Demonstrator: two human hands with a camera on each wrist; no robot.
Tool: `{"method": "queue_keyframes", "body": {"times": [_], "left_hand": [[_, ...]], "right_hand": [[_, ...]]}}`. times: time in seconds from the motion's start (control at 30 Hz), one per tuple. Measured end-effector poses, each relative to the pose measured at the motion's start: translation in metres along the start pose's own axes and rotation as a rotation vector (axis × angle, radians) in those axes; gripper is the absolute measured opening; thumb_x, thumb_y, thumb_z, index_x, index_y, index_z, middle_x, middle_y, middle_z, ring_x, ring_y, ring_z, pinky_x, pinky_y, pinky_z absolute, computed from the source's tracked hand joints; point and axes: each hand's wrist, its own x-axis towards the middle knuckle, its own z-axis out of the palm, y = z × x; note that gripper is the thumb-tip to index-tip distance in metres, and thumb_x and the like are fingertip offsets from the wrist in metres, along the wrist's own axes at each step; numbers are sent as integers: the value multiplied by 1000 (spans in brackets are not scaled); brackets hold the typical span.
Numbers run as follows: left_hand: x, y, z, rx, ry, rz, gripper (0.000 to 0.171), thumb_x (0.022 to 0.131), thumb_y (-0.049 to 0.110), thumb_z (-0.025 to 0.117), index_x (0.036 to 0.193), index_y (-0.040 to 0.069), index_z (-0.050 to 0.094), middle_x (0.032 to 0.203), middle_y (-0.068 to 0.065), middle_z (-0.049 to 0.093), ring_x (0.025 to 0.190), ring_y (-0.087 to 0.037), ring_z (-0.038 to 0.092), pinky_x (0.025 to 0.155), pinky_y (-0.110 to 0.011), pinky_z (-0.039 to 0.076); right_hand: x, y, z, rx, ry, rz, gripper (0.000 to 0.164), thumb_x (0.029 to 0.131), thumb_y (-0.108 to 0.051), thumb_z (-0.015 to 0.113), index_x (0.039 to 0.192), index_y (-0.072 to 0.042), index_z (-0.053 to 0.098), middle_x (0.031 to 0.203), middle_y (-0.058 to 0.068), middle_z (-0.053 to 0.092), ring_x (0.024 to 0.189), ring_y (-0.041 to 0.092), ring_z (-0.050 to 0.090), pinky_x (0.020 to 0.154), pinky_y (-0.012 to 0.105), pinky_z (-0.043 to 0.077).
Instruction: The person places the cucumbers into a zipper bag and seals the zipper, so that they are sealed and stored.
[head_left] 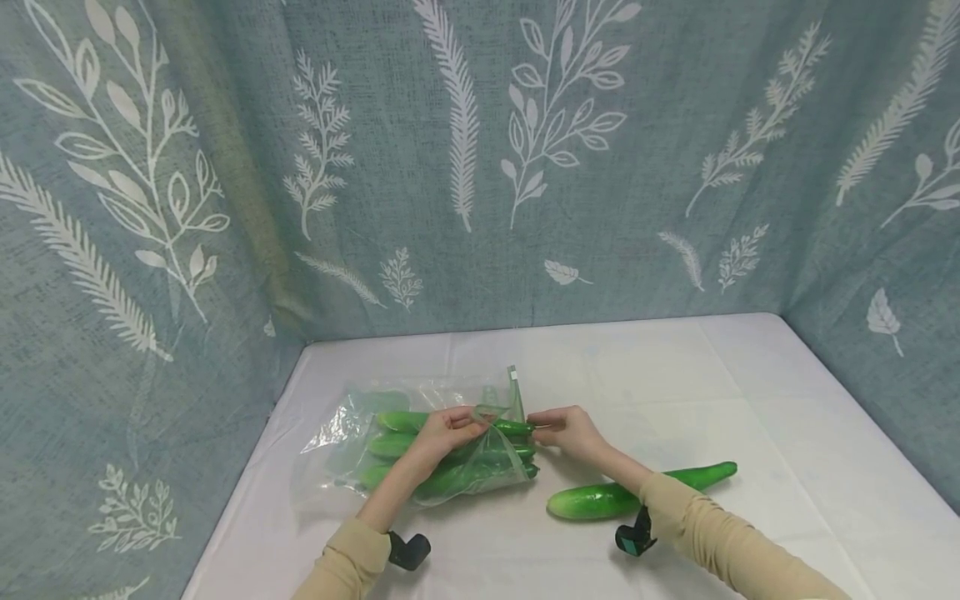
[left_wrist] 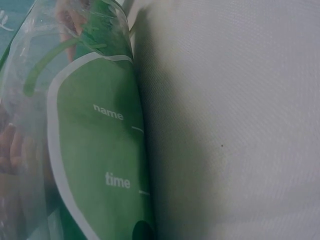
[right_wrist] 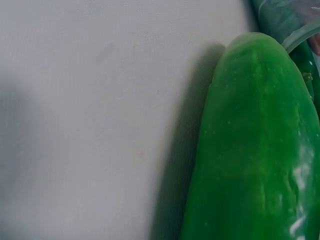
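A clear zip bag [head_left: 337, 433] lies on the table with three cucumbers inside, their stem ends at its mouth on the right. My left hand [head_left: 442, 435] pinches the bag's upper film near the mouth. The thumb and fingers of my right hand [head_left: 576, 435] hold the stem end of the farthest cucumber [head_left: 513, 427] at the opening. Beneath my right forearm lies a loose cucumber [head_left: 588, 502], which fills much of the right wrist view. A green printed label [left_wrist: 95, 145] reading "name" and "time" shows on the bag in the left wrist view.
A white cloth [head_left: 750, 400] covers the table. Blue-green curtains [head_left: 487, 275] with white leaf patterns hang behind it and at both sides. Each wrist carries a small black camera, such as the left one [head_left: 409, 552].
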Motion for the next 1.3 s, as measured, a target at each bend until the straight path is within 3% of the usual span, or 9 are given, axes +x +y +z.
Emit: {"method": "queue_keyframes", "body": {"times": [0.23, 0.53, 0.93, 1.3], "left_hand": [[1, -1, -1, 13, -5, 10, 37, 89, 22, 67, 116, -3, 64, 111, -9, 71, 98, -3, 64, 89, -24, 51], [2, -1, 0, 6, -2, 4, 38, 89, 20, 67, 120, -2, 63, 117, -14, 67, 110, -19, 64, 99, -37, 49], [2, -1, 0, -4, -13, 17, 40, 88, 22, 68, 121, 0, 62, 118, -14, 67, 114, -22, 62, 101, -39, 47], [2, -1, 0, -19, -27, 27, 42, 88, 21, 67, 124, 0, 60, 120, -13, 65, 116, -23, 61, 102, -39, 46]], "right_hand": [[-2, 1, -3, -2, 5, 21, 34, 83, -5, 67, 116, -1, 65, 117, 18, 66, 99, 25, 69, 91, 39, 54], [-8, 4, -11, -36, -22, -2, 37, 84, -13, 69, 119, -2, 64, 118, 16, 67, 103, 28, 67, 92, 41, 53], [-15, 9, -28, -86, -84, -53, 39, 87, -19, 68, 121, 0, 62, 119, 16, 66, 107, 30, 65, 94, 43, 52], [-23, 13, -41, -87, -119, -39, 40, 88, -22, 66, 121, -1, 61, 120, 16, 66, 106, 29, 66, 93, 44, 52]]}}
